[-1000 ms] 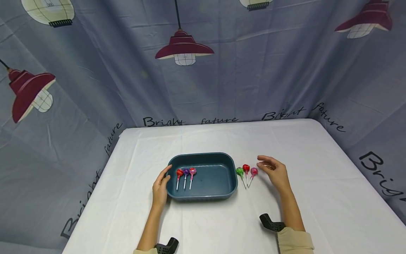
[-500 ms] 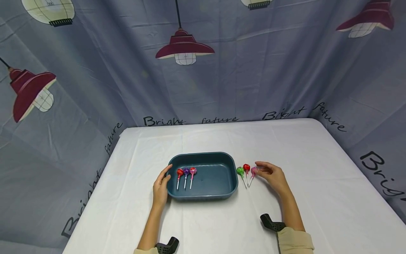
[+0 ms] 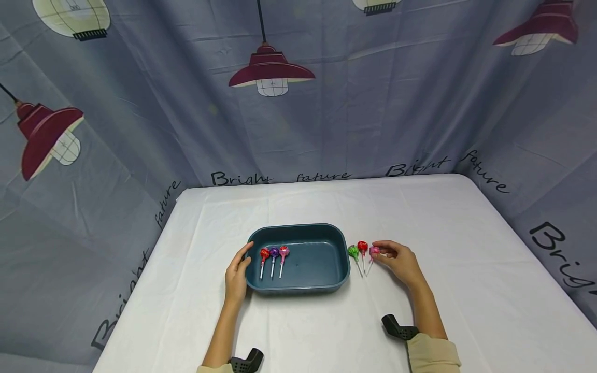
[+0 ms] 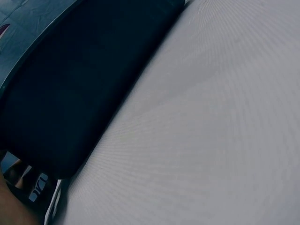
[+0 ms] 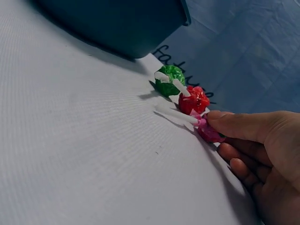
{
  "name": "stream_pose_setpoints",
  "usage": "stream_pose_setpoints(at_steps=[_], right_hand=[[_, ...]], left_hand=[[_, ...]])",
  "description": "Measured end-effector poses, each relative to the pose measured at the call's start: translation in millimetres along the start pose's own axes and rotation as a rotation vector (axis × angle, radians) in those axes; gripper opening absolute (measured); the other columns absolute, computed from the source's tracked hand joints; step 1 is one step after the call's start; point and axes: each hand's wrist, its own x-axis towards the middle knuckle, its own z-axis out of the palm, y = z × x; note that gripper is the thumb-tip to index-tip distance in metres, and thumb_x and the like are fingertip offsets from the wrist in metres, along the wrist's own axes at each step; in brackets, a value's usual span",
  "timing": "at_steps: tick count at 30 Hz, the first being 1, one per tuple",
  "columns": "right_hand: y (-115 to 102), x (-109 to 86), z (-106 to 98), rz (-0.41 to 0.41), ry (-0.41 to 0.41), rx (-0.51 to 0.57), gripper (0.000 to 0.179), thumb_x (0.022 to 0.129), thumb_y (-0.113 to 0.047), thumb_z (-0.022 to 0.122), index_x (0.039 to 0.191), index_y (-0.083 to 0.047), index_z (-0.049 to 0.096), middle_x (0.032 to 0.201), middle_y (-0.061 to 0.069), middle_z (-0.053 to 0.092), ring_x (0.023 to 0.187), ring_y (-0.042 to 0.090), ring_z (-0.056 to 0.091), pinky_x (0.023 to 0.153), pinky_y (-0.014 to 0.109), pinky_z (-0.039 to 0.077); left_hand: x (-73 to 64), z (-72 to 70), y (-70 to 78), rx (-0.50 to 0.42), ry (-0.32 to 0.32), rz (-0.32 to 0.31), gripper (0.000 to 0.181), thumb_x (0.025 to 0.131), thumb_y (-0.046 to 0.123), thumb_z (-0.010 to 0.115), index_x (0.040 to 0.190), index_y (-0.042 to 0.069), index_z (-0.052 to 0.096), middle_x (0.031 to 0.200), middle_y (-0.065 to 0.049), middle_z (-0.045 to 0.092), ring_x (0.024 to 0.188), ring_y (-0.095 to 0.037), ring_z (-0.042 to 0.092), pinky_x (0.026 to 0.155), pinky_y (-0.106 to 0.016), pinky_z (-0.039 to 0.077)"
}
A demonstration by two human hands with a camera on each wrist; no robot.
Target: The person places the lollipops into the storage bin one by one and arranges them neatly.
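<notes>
At the right of the tray, my right hand (image 3: 402,263) pinches the wrapped head of a pink lollipop (image 3: 374,250) between thumb and fingers. In the right wrist view the pink lollipop's white stick (image 5: 176,114) points away from the hand, near the cloth. Beside it lie a red lollipop (image 3: 362,246) and a green lollipop (image 3: 353,252). My left hand (image 3: 236,277) rests against the left end of the dark blue-green tray (image 3: 317,269), its fingers extended along the rim. Inside the tray lie an orange-red lollipop (image 3: 264,254), a purple lollipop (image 3: 274,253) and a pink-and-red lollipop (image 3: 283,252).
A white cloth (image 3: 308,331) covers the table under everything. Behind and at the sides hangs a grey-blue curtain (image 3: 364,119) printed with lamps and lettering. The tray's raised wall (image 5: 117,28) stands between the two groups of lollipops.
My right hand has moved slightly left and toward me, and its thumb and fingers have closed on the pink lollipop's head. The left hand and tray have stayed put.
</notes>
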Motion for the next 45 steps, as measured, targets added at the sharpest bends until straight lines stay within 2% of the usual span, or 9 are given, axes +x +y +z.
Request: stream_pose_setpoints(at_steps=[8,13,18,23,28,35,37,42,45], right_hand=[[-4.3,-2.9,-5.2,0.041,-0.046,-0.022,0.032,0.082,-0.023,0.07,0.109,-0.007,0.067,0.101,0.009,0.065,0.085,0.019,0.054,0.073,0.028,0.045],[-9.6,-6.8,-12.7,0.034,-0.088,0.035,0.032,0.081,-0.018,0.071,0.109,-0.003,0.066,0.101,0.013,0.065,0.086,0.021,0.062,0.075,0.025,0.048],[-16.2,-9.1,-18.3,0.018,-0.119,0.083,0.034,0.079,-0.019,0.073,0.109,-0.003,0.066,0.099,0.012,0.066,0.084,0.017,0.062,0.072,0.019,0.048],[-24.8,-9.6,-23.6,-0.003,-0.16,0.203,0.04,0.079,-0.022,0.073,0.111,-0.001,0.063,0.104,0.015,0.065,0.085,0.011,0.063,0.076,0.017,0.048],[-33.9,-8.1,-23.8,-0.04,-0.152,0.296,0.041,0.078,-0.022,0.074,0.112,0.0,0.063,0.105,0.016,0.064,0.088,0.011,0.063,0.077,0.018,0.05],[-47.3,-6.9,-14.3,-0.162,-0.1,0.356,0.035,0.078,-0.011,0.073,0.109,0.002,0.063,0.102,0.015,0.064,0.088,0.011,0.062,0.078,0.018,0.05],[-52.9,-6.3,-11.6,-0.192,-0.089,0.384,0.034,0.078,-0.007,0.072,0.109,0.003,0.063,0.101,0.015,0.064,0.088,0.01,0.061,0.079,0.018,0.05],[-81.7,-5.6,-6.2,-0.262,-0.08,0.418,0.031,0.078,0.002,0.07,0.108,0.007,0.062,0.1,0.022,0.063,0.089,0.013,0.06,0.081,0.021,0.048],[-103.0,-5.8,-2.8,-0.274,-0.085,0.404,0.03,0.078,0.003,0.069,0.107,0.008,0.062,0.099,0.024,0.062,0.089,0.017,0.059,0.08,0.022,0.049]], left_hand=[[-0.6,-0.3,-1.6,0.007,-0.002,0.01,0.035,0.093,-0.005,0.041,0.127,-0.007,0.051,0.134,-0.02,0.046,0.131,-0.033,0.031,0.1,-0.011,0.027],[-1.7,-0.4,-1.8,0.012,-0.006,0.002,0.035,0.093,-0.005,0.041,0.127,-0.006,0.051,0.135,-0.02,0.046,0.132,-0.03,0.031,0.1,-0.011,0.027],[-1.3,-0.3,-1.7,0.008,-0.008,0.0,0.035,0.093,-0.004,0.041,0.127,-0.006,0.051,0.134,-0.02,0.046,0.132,-0.029,0.032,0.101,-0.011,0.027],[-1.3,-0.8,-1.8,0.007,-0.013,0.001,0.036,0.094,-0.003,0.041,0.128,-0.006,0.05,0.135,-0.019,0.045,0.132,-0.028,0.031,0.1,-0.01,0.027],[-1.5,-0.4,-1.5,0.007,-0.006,0.007,0.035,0.094,-0.003,0.041,0.127,-0.006,0.051,0.135,-0.02,0.046,0.132,-0.03,0.031,0.101,-0.011,0.027],[-2.0,-0.6,-2.2,0.013,-0.007,-0.005,0.035,0.094,-0.003,0.041,0.127,-0.006,0.051,0.135,-0.019,0.045,0.132,-0.029,0.031,0.101,-0.012,0.027],[-0.1,-1.8,-7.4,0.0,-0.012,-0.01,0.035,0.094,-0.003,0.041,0.128,-0.004,0.051,0.136,-0.018,0.045,0.132,-0.028,0.031,0.101,-0.011,0.027],[5.3,-4.6,-24.6,-0.012,-0.005,-0.019,0.035,0.095,0.0,0.042,0.128,0.003,0.054,0.136,-0.012,0.047,0.132,-0.022,0.032,0.102,-0.012,0.026],[6.3,-4.5,-29.0,0.009,0.007,-0.007,0.035,0.095,0.002,0.043,0.127,0.007,0.056,0.134,-0.008,0.049,0.131,-0.018,0.034,0.103,-0.014,0.027]])
